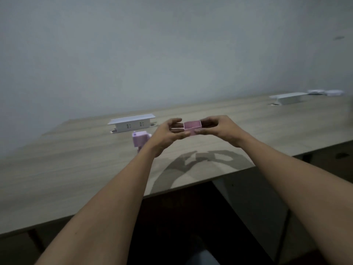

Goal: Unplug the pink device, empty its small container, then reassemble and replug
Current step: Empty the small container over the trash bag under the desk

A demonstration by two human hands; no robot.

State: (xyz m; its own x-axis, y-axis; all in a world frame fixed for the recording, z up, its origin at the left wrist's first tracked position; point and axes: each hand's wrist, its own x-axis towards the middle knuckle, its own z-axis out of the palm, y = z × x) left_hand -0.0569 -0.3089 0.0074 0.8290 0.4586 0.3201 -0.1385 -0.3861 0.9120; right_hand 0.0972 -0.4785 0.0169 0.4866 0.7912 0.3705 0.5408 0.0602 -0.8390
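A small pink open-topped container (pixel 192 126) is held in the air above the wooden table (pixel 76 169). My right hand (pixel 219 129) grips its right end. My left hand (pixel 168 134) pinches its left end, where a thin white edge sticks out. The pink device (pixel 140 139) lies on the table to the left, partly hidden behind my left wrist. It is unplugged, just in front of the white pop-up socket box (pixel 131 123), whose outlets are bare.
A second white socket box (pixel 288 98) stands at the far right of the table, with some white items (pixel 324 92) behind it. The table's front edge runs diagonally below my forearms. A grey wall rises behind the table.
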